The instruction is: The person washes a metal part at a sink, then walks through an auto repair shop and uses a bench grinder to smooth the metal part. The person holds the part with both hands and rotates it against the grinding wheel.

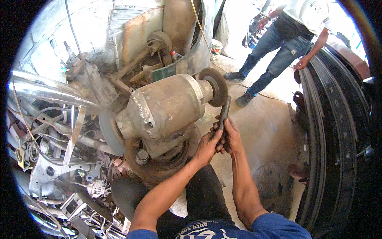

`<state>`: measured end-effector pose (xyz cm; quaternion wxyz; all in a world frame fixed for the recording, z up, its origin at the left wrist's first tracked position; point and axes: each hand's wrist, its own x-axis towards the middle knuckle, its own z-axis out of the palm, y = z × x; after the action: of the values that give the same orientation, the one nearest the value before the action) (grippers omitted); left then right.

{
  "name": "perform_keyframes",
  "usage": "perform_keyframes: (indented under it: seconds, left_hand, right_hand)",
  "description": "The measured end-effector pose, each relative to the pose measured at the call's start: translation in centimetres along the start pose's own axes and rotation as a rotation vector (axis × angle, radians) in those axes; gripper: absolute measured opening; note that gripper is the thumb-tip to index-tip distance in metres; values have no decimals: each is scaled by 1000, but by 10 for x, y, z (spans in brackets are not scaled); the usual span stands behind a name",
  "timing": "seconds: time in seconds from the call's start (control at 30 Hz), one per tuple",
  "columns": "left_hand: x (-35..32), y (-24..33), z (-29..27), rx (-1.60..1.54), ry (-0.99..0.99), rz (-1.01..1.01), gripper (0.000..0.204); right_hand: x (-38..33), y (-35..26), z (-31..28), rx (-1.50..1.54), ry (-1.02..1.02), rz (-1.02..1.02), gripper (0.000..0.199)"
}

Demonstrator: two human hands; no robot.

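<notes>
Both hands are closed around a dark bar (225, 112), which lies between them and runs out past the fingers toward the far side. The left hand (209, 145) grips the bar's near part from the left, its fingers bent around it and its thumb laid along it. The right hand (233, 138) holds from the right, its thumb pressed on the upper side of the bar and its fingers curled underneath, partly hidden. The bar's near end sits within the two grips, and its far end stands at the near right edge of the right grinding wheel (216, 87); whether it touches the wheel or is just beside it, I cannot tell. That wheel is mounted on the right end of a worn, dusty grinder motor (167, 105), with a second grinding wheel (111, 132) at the left end. Below the motor is a round dark base (163, 172), and a small jar (142, 155) stands to the left on it. Tangled metal parts (55, 169) fill the left side, and long black panels (332, 119) stand at the right. On the far right of the floor (264, 137), another person (274, 49) in jeans stands well apart from the hands.
</notes>
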<state>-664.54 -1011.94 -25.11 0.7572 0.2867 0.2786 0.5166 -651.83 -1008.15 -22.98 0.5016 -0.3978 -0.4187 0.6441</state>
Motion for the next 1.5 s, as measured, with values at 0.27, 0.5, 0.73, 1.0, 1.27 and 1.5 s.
perform_keyframes:
  seconds: [0.27, 0.5, 0.73, 1.0, 1.27, 1.5]
  left_hand:
    - [6, -5, -4, 154, 7, 22, 41]
    - [-29, -22, 1, 555, 64, 147, 31]
    - [-26, -3, 8, 551, 172, 220, 39]
    - [-16, 22, -1, 589, 199, 150, 43]
    - [17, 25, -2, 509, 161, 169, 43]
    - [-11, 1, -3, 525, 153, 113, 38]
  right_hand:
    - [6, 8, -12, 14, -44, 58, 51]
    - [-35, 9, -21, 148, -207, 68, 57]
    - [-29, 13, -5, 118, -50, 45, 61]
    - [0, 22, 7, 118, -46, 0, 53]
    - [25, 10, -2, 33, 5, 61, 45]
    - [-6, 24, -17, -171, -18, 92, 49]
